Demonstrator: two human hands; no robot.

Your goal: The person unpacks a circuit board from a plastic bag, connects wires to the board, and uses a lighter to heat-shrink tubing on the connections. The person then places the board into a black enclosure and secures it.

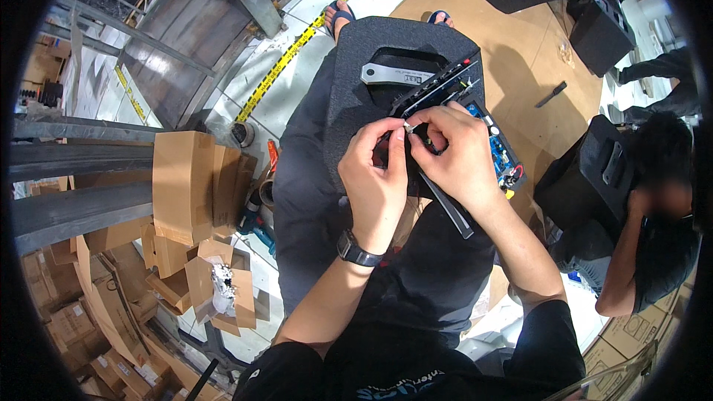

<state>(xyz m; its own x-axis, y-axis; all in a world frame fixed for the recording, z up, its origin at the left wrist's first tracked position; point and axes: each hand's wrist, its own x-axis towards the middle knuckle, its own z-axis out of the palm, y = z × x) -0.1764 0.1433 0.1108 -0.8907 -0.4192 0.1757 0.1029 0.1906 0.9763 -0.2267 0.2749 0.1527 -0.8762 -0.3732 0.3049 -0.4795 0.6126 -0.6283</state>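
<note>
We have a small white piece (408, 125) above the black cabinet (347, 108) | left hand (380, 178): thumb and forefinger pinch it | right hand (462, 154): meets it, we cannot tell whether gripping | from it we see the blue circuit board (499, 150) at 3 o'clock, silver bar (392, 74) at 12, cardboard cartons (180, 193) at 9

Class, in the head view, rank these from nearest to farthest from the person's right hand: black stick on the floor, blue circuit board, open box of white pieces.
1. Blue circuit board: just right of the right hand.
2. Black stick: farther right, on the brown sheet.
3. Open box: far to the left.
</note>
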